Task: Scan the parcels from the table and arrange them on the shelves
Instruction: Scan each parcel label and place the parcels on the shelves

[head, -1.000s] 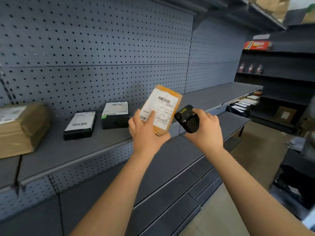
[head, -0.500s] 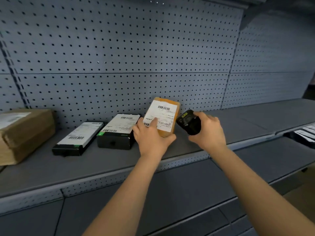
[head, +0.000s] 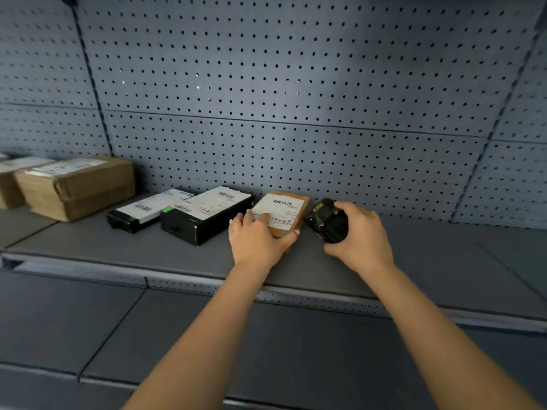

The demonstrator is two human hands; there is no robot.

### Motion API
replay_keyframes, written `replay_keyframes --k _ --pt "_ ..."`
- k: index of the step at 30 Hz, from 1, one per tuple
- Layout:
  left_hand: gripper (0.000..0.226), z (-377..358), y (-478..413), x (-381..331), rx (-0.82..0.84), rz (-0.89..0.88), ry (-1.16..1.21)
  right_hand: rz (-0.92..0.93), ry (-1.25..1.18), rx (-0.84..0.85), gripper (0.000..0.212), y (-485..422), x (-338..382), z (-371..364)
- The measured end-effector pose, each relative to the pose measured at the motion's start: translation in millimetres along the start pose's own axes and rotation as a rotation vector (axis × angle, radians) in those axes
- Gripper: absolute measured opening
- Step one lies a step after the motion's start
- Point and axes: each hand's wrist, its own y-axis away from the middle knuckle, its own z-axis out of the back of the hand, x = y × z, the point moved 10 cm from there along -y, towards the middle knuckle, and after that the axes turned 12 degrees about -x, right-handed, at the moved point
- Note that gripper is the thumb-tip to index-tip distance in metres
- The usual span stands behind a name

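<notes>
Lowered, brown parcel (head: 284, 210) now lies on shelf (head: 118, 247), left hand (head: 256, 242) fingers gripping it; right hand (head: 361, 235) fingers clasp scanner (head: 324, 218) at three o'clock.

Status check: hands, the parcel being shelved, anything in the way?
Left hand grips small brown parcel, label up, low on shelf. Right hand holds scanner, just right of parcel. Black box tight on parcel's left; touching or not, cannot tell.

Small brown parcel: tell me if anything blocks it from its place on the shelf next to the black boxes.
Nothing visible does. The left hand already has the small brown parcel down on the shelf, right of the nearer black box; the right hand holds the scanner on its other side.
</notes>
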Motion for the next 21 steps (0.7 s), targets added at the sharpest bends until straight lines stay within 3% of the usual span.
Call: replay_keyframes --k 9,15,21 --pt "0.08 66.0 28.4 23.6 -0.271 -0.059 0.079 0.16 -0.273 0.025 0.081 7.4 48.4 14.0" --pt "0.061 128.0 63.9 91.5 -0.405 0.024 0.024 0.288 -0.42 0.074 0.082 31.4 128.0 -9.3" --pt "0.056 207.0 95.7 180.5 -0.502 0.156 -0.125 0.428 -0.525 0.206 0.084 77.4 238.8 -55.3"
